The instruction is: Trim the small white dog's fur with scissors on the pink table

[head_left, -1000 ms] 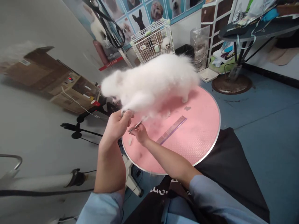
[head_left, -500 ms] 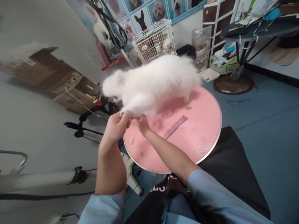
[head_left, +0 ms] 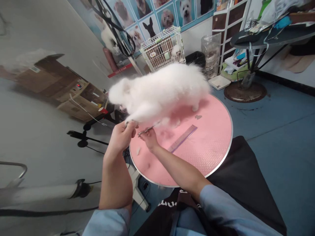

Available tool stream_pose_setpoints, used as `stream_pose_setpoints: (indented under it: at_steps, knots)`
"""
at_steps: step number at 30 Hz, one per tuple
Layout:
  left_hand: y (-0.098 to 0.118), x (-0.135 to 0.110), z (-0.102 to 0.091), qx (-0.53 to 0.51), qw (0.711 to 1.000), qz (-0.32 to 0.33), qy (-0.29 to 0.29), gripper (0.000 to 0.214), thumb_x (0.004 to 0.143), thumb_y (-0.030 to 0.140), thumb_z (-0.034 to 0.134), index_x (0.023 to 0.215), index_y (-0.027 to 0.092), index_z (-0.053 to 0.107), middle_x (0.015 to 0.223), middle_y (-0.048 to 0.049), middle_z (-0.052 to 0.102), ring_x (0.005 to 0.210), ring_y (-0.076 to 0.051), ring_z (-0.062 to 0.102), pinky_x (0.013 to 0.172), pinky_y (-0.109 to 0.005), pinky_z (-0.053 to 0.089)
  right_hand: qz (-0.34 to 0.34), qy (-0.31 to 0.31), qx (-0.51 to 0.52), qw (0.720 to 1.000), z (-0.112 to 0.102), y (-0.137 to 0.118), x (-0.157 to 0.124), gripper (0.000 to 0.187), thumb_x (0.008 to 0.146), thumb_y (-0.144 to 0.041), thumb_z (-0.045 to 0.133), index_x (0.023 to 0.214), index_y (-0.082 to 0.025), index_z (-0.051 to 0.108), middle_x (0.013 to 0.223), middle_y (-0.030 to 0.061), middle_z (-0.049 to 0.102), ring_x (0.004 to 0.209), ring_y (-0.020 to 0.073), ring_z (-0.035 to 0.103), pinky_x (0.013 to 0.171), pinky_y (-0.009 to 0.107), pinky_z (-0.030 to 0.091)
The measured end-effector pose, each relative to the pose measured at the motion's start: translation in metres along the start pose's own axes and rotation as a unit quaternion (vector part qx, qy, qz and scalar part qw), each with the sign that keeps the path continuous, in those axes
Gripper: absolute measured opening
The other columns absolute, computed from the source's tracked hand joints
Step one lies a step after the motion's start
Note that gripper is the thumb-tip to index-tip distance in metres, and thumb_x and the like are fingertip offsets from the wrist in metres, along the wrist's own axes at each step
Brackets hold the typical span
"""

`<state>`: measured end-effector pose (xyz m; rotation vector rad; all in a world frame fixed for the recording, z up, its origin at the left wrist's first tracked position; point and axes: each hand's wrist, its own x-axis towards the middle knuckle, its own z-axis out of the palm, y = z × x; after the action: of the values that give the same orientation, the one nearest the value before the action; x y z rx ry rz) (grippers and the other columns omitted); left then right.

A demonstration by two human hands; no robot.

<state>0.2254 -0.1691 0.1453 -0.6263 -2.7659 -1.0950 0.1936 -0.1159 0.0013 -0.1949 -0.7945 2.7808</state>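
A fluffy white dog (head_left: 167, 85) stands on a round pink grooming table (head_left: 209, 144), its head toward the left. One of its front paws is raised, and my left hand (head_left: 124, 134) is closed around it. My right hand (head_left: 150, 139) grips a pair of scissors (head_left: 147, 130), held just below and to the right of the raised leg, apart from the paw. On the table, right of my right hand, lies a metal comb (head_left: 183, 138) with a purple spine. A few tufts of cut fur (head_left: 138, 151) are scattered near the table's left edge.
Behind the dog stands a wire cage (head_left: 162, 49) with another small white dog in it. A second dark round table (head_left: 273, 37) holding clutter is at the upper right. Cardboard boxes (head_left: 46, 78) sit at the left, and black straps (head_left: 118, 32) hang above.
My right hand has drawn slightly down and away from the raised paw, so the scissors now show plainly. My left hand keeps its hold. The whole view has shifted slightly.
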Motion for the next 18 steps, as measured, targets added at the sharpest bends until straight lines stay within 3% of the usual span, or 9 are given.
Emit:
stream_pose_setpoints:
  at_steps: [4,8,10,13,18]
  knots:
    - [0.0,-0.001,-0.001,0.0,1.0,-0.002,0.0,0.039,0.084,0.046,0.048,0.058,0.018,0.054,0.046,-0.0004,0.046,0.046,-0.012,0.043,0.052,-0.027,0.035,0.008,-0.022,0.018,1.0,0.0,-0.001,0.002,0.035,0.061,-0.025,0.076,0.079,-0.026,0.046,0.074,-0.0061,0.061,0.083,0.0158,0.062,0.077,0.029,0.053]
    - [-0.002,-0.002,-0.002,-0.003,1.0,-0.011,0.002,0.038,0.083,0.048,0.048,0.059,0.019,0.053,0.047,-0.0001,0.046,0.046,-0.012,0.043,0.053,-0.027,0.035,0.084,0.027,0.092,0.992,-0.007,-0.001,0.003,0.037,0.059,-0.026,0.077,0.077,-0.025,0.044,0.072,-0.0058,0.061,0.077,0.015,0.064,0.077,0.03,0.054]
    - [-0.003,-0.003,-0.002,-0.006,1.0,-0.015,0.005,0.037,0.082,0.048,0.048,0.06,0.019,0.054,0.046,0.0003,0.045,0.046,-0.012,0.043,0.052,-0.027,0.035,0.058,0.039,0.1,0.993,-0.009,-0.002,0.005,0.033,0.062,-0.03,0.075,0.078,-0.025,0.047,0.074,-0.0048,0.062,0.077,0.0144,0.064,0.077,0.03,0.054]
    - [-0.004,-0.003,-0.001,-0.008,1.0,-0.015,0.001,0.037,0.082,0.048,0.049,0.061,0.018,0.055,0.046,0.0002,0.045,0.046,-0.012,0.042,0.051,-0.027,0.035,-0.011,0.01,0.026,1.0,-0.01,-0.004,0.011,0.035,0.059,-0.027,0.076,0.081,-0.026,0.049,0.077,-0.0047,0.064,0.08,0.0155,0.062,0.075,0.028,0.052]
    - [-0.005,-0.004,-0.002,-0.006,1.0,-0.016,0.006,0.038,0.082,0.048,0.049,0.057,0.019,0.053,0.046,-0.0009,0.046,0.046,-0.012,0.043,0.052,-0.027,0.036,0.02,0.035,-0.001,0.999,-0.022,0.0,0.018,0.039,0.061,-0.024,0.073,0.084,-0.027,0.041,0.072,-0.0077,0.061,0.074,0.0141,0.062,0.076,0.029,0.052]
